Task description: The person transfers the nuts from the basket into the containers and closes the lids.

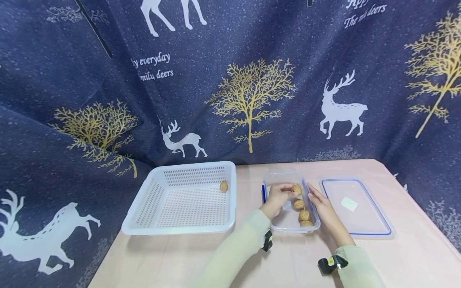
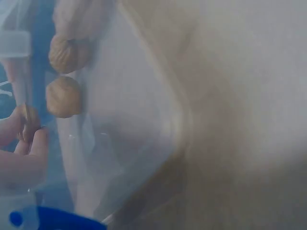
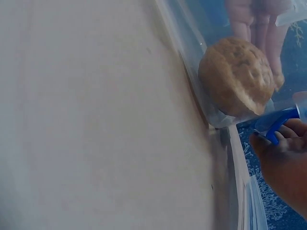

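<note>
A curtained-off spot indoors, home or studio I can't tell: deer-printed curtain (image 1: 201, 96) behind a pink-covered table (image 1: 173, 256).

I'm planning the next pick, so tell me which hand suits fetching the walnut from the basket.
Left, probably: the left hand is nearer the basket and its lone walnut, though it should first set down the held walnut. The right hand is farther, at the right side of the box.
</note>
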{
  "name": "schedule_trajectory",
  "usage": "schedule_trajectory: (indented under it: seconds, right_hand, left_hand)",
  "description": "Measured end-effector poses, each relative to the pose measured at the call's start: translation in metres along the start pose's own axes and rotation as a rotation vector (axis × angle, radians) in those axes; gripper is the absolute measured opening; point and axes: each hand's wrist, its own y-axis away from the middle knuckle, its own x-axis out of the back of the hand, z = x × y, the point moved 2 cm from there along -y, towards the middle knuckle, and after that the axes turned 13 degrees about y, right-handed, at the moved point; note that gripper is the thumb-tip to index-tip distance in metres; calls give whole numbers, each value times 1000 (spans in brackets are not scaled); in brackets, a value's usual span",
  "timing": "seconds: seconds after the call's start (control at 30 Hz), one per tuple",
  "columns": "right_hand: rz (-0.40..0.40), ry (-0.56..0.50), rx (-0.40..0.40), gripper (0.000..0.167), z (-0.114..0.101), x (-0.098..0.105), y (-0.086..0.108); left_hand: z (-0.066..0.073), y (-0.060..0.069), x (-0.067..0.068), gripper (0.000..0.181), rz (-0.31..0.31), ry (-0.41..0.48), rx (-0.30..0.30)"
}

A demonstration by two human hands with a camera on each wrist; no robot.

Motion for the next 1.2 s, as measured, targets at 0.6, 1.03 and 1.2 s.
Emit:
schedule_trajectory:
  seconds: [0.6,1.03,1.2]
  right_hand:
    - [-13,16,-18,56,0,-1,2]
    - [-6,15,-11,57,1,0,2]
    - [-1,0,-3,56,0,0,0]
  left_hand:
    - [-9,-3,-2,21,96,-64,-22]
    - [-7,-1,-3,13,146,-147,13]
    - [-4,-2,-3,16,185,-142,31]
